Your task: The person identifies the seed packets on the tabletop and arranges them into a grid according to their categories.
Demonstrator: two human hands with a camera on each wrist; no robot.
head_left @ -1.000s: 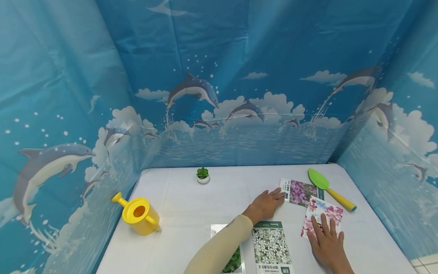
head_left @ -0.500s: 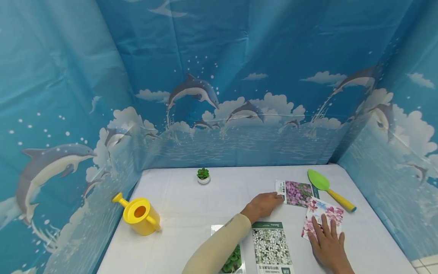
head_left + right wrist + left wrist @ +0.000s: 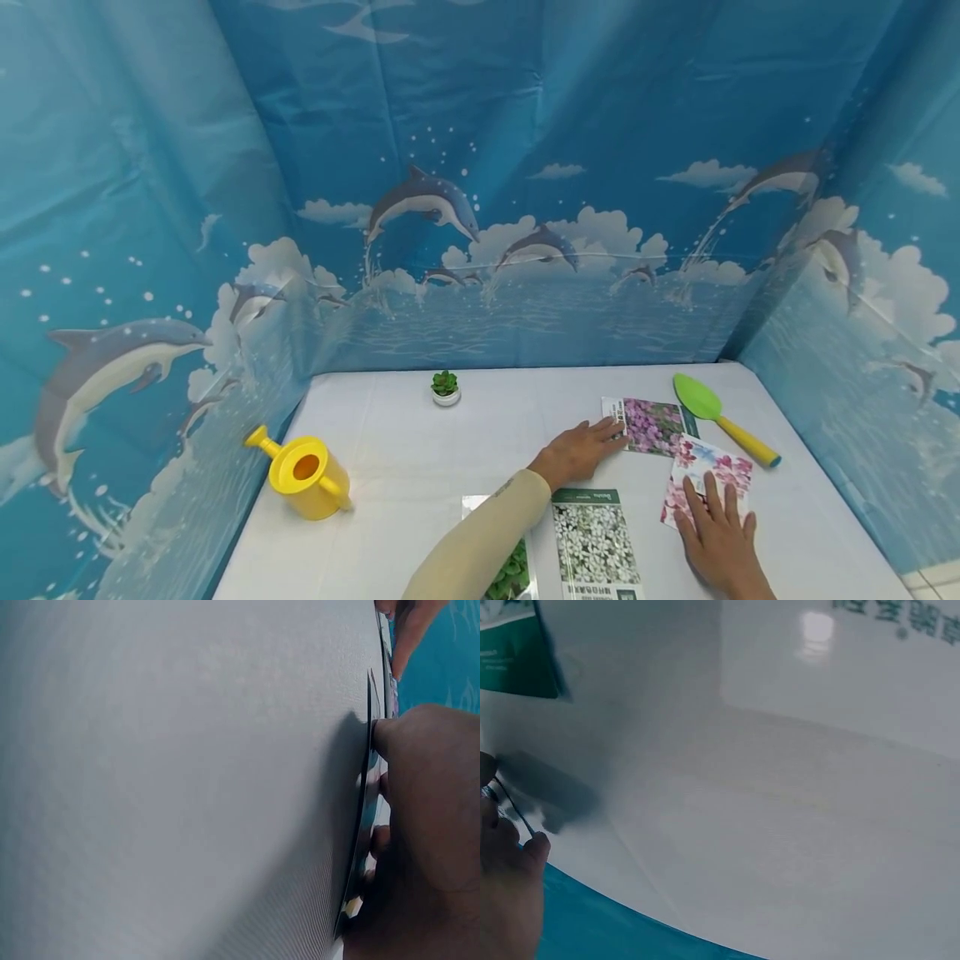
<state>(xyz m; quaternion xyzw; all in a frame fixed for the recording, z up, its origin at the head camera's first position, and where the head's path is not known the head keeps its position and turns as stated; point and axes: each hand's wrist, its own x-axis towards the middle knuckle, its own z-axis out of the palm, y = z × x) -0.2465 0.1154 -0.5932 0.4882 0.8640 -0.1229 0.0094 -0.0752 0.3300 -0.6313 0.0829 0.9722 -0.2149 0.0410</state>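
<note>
In the head view my left hand [image 3: 581, 452] reaches across to a purple-flower seed packet [image 3: 651, 426], its extended fingers resting over the packet's left edge. The left wrist view shows this hand [image 3: 508, 877] at its left border, fingertips right at the packet's thin edge. My right hand [image 3: 720, 533] lies with fingers spread on a pink-blossom packet [image 3: 703, 460], whose upper left corner meets the purple packet. From the right wrist view, that hand [image 3: 439, 817] has its fingertips down on the thin packet. A white-flower packet [image 3: 595, 542] lies below my left wrist.
A green-leaf packet [image 3: 512, 571] is partly hidden under my left sleeve. A yellow watering can [image 3: 309, 477] stands at left, and a small potted plant [image 3: 446, 388] at the back. A green trowel with a yellow handle [image 3: 726, 421] lies at right. Dolphin-print curtains [image 3: 480, 325] surround the table.
The purple-flower packet has shifted a little left with my left hand, whose fingers have since stretched out over its edge. My right hand stays on the pink-blossom packet.
</note>
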